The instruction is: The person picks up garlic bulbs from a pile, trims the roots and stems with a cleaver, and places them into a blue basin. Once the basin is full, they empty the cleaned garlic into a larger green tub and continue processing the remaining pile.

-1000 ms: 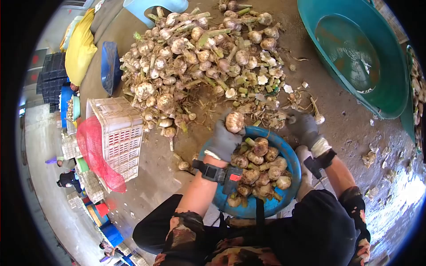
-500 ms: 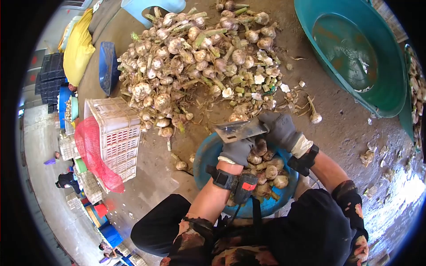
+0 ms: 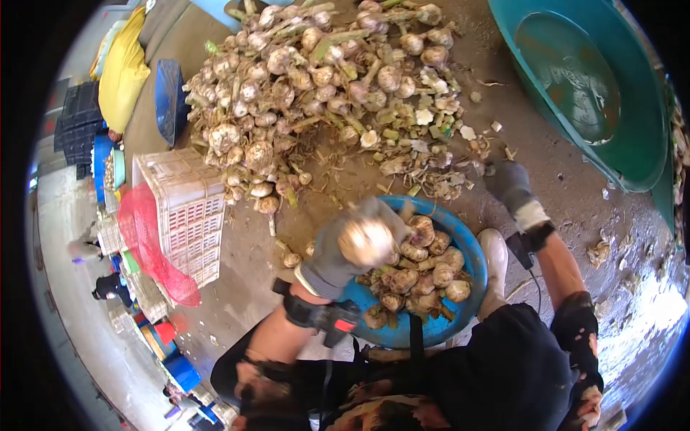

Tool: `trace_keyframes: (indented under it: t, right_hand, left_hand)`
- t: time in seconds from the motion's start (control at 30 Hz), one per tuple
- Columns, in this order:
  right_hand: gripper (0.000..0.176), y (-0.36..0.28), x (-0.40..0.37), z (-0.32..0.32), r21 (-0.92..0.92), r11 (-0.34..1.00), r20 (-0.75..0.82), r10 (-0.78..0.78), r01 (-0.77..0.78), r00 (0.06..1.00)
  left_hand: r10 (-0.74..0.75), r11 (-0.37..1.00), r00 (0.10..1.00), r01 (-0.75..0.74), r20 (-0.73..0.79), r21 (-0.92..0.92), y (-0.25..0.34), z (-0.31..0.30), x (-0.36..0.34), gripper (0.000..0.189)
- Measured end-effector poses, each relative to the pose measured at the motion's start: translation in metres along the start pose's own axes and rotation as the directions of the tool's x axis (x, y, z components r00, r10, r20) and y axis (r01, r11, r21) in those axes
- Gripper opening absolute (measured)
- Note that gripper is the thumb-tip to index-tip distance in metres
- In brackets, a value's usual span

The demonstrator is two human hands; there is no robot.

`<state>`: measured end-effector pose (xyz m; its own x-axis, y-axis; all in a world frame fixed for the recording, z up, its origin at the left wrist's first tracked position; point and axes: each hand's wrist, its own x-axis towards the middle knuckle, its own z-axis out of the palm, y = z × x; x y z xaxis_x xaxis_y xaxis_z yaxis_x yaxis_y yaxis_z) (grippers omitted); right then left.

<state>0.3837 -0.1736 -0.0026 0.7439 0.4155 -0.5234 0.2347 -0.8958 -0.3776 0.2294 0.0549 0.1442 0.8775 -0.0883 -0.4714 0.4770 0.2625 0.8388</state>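
Note:
My left hand (image 3: 334, 251), in a grey glove, is closed around a pale garlic bulb (image 3: 366, 241) that is blurred by motion, over the left edge of a blue basin (image 3: 471, 316). Several trimmed garlic bulbs (image 3: 417, 276) lie inside the basin. To the right, my gloved right hand (image 3: 509, 183) is down at the floor, its fingers closed over a garlic bulb. Only a bit of that bulb's stem (image 3: 509, 153) sticks out; the hand hides the rest. No blade shows now.
A large heap of garlic with stems (image 3: 287, 93) lies ahead, cut scraps (image 3: 438, 129) at its right. A green tub (image 3: 568, 136) stands at far right. On the left are a white crate (image 3: 183, 215) with red netting (image 3: 144, 230) and a blue scoop (image 3: 169, 100).
My hands have moved apart from a metal blade held over the basin. The right went right to the loose bulb on the floor; the left moved left with a bulb. The blade is out of sight.

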Motion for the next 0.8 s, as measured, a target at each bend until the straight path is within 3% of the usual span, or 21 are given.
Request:
trace_keyframes:
  t: [0.03,0.07,0.1,0.13,0.2,0.27,0.37,0.4,0.43,0.47,0.5,0.53,0.57,0.63,0.67,0.73,0.8]
  right_hand:
    - [0.031,0.002,-0.010,0.000,0.075,0.995,-0.069,0.064,-0.059,0.996]
    - [0.028,0.005,-0.014,-0.002,0.153,0.982,-0.151,0.133,-0.109,0.980]
    - [0.028,0.007,-0.011,0.000,0.151,0.983,-0.160,0.128,-0.104,0.979]
    - [0.027,0.010,-0.010,0.008,0.210,0.976,-0.092,0.075,-0.055,0.993]
    - [0.027,0.008,-0.015,0.017,0.276,0.961,-0.022,0.023,-0.016,0.999]
    - [0.028,0.000,-0.017,0.016,0.228,0.973,0.004,0.030,-0.030,1.000]
    - [0.028,0.006,-0.019,0.023,0.238,0.971,-0.041,0.019,-0.008,0.999]
    - [0.028,0.010,-0.018,0.021,0.238,0.971,-0.042,0.020,-0.010,0.999]
    - [0.027,0.015,-0.018,0.020,0.244,0.969,-0.009,0.038,-0.035,0.999]
    - [0.027,0.017,-0.019,0.018,0.250,0.967,0.024,0.054,-0.059,0.998]
    - [0.027,0.016,-0.018,0.017,0.252,0.966,0.025,0.054,-0.058,0.998]
    - [0.026,0.013,-0.018,0.016,0.260,0.965,-0.003,0.029,-0.027,1.000]
    - [0.026,0.009,-0.018,0.014,0.266,0.964,-0.032,0.005,0.004,0.999]
    - [0.025,-0.017,-0.020,0.002,0.285,0.955,-0.062,-0.065,0.080,0.996]
    - [0.024,-0.034,-0.022,-0.006,0.301,0.941,-0.097,-0.131,0.155,0.987]
    - [0.022,-0.060,-0.028,-0.023,0.290,0.919,-0.098,-0.249,0.267,0.963]
    - [0.022,-0.082,-0.034,-0.035,0.280,0.902,-0.125,-0.305,0.329,0.944]
  left_hand:
    - [0.019,0.998,0.985,-0.009,0.170,-0.057,-0.005,-0.010,0.000,0.036]
    - [-0.094,0.989,0.970,0.064,0.223,0.137,-0.003,-0.021,0.003,0.044]
    - [-0.270,0.881,0.962,0.231,0.039,0.413,0.008,-0.032,0.014,0.049]
    - [-0.137,0.797,0.977,0.205,-0.160,0.569,0.006,-0.050,0.026,0.049]
    - [0.118,0.615,0.821,0.380,-0.558,0.690,-0.021,-0.101,0.067,0.039]
    - [0.225,0.412,0.816,0.415,-0.532,0.811,-0.039,-0.136,0.108,0.043]
    - [0.287,0.301,0.756,0.513,-0.589,0.804,-0.047,-0.149,0.143,0.047]
    - [0.099,0.639,0.789,0.417,-0.607,0.647,-0.041,-0.159,0.142,0.037]
    - [0.097,0.637,0.790,0.418,-0.605,0.647,-0.043,-0.162,0.139,0.037]
    - [-0.047,0.873,0.796,0.326,-0.603,0.362,-0.046,-0.164,0.131,0.036]
    - [-0.178,0.975,0.817,0.220,-0.549,0.011,-0.040,-0.156,0.120,0.035]
    - [-0.233,0.967,0.852,0.149,-0.470,-0.208,-0.033,-0.141,0.110,0.026]
    - [-0.231,0.967,0.851,0.149,-0.471,-0.205,-0.032,-0.130,0.101,0.026]
    - [-0.076,0.929,0.972,-0.011,-0.221,-0.371,-0.034,-0.107,0.087,0.023]
    - [-0.071,0.929,0.974,-0.014,-0.216,-0.369,-0.034,-0.093,0.082,0.023]
    - [-0.101,0.884,0.994,0.075,-0.033,-0.462,-0.032,-0.061,0.074,0.029]
    - [-0.077,0.884,0.997,0.074,0.013,-0.461,-0.035,-0.042,0.073,0.027]
